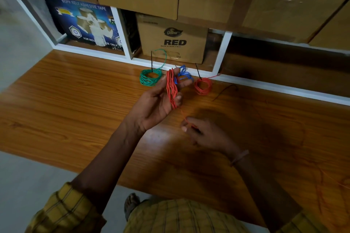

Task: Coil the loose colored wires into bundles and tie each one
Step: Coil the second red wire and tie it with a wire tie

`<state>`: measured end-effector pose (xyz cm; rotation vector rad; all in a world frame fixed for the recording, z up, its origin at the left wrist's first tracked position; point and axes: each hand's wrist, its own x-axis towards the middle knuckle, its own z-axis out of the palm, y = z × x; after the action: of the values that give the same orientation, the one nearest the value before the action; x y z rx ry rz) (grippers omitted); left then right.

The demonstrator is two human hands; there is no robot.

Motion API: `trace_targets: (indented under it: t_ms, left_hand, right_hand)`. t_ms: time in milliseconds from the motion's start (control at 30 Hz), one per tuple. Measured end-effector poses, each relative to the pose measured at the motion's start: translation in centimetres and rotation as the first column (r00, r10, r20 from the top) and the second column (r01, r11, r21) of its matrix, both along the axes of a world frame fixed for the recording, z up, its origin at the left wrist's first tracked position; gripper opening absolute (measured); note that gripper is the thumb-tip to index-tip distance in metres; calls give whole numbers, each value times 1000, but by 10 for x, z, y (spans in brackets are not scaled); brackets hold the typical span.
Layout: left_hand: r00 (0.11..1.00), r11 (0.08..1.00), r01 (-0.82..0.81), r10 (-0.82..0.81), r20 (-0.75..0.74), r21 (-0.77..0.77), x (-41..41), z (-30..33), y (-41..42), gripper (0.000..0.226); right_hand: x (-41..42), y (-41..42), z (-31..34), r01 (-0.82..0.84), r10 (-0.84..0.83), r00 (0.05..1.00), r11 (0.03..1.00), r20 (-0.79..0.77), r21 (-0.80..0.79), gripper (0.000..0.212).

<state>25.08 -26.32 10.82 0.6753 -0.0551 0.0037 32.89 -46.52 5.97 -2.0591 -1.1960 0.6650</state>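
- Wooden table (75,100) runs under a white shelf stacked with cardboard boxes (171,39); I read the far edge as the parking spot for done work.
- Green bundle (150,77) and red bundle (203,85) lie there, each with a black tie standing up; a blue bundle (183,75) sits between them.
- My left hand (157,100) holds the red coil (172,89) upright, loops strung across spread fingers (184,83), so they keep their shape.
- My right hand (206,133) pinches the loose red tail (188,121), likely feeding it on.
- One spare black tie (225,91) waits nearby.

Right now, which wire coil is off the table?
The red coil looped over the left hand; the green coil, blue bundle and other red coil lie on the table.
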Motion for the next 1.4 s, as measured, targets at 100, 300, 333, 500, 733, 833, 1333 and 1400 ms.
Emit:
trace_targets:
  t_ms: [100, 300, 333, 500, 733, 833, 1333, 1400]
  left_hand:
    - [991, 992, -123, 122, -57, -7, 5, -10, -5, 41]
    - [942, 949, -312, 315, -119, 44, 12, -18, 3, 36]
    - [938, 945, -315, 324, -121, 87, 12, -19, 5, 35]
    - [900, 687, -312, 435, -27, 656, 10, -23, -2, 28]
    - [936, 396, -131, 351, -18, 909, -2, -24, -6, 29]
    - [961, 385, -44, 267, -66, 922, -6, -24, -8, 25]
    - [964, 860, 265, -232, -129, 435, -20, -10, -31, 47]
    - [962, 897, 273, -260, -84, 348, -20, -7, -31, 48]
  right_hand:
    - [-4, -3, 15, -91, 93, 994, 995, 66, -35, 25]
    - [4, -16, 36, -97, 101, 967, 995, -233, 29, 10]
    - [4, -19, 39, -83, 97, 944, 995, -314, 59, 10]
    - [1, -26, 53, -168, 142, 791, 986, -595, 12, 30]
    - [9, -29, 93, -216, 147, 931, 960, -335, -179, 17]
    - [19, -30, 114, -218, 193, 964, 967, -184, -129, 14]
    - [81, 11, 58, 380, -307, 910, 886, -278, 264, 24]
    - [76, 13, 38, 408, -318, 878, 889, -359, 209, 24]
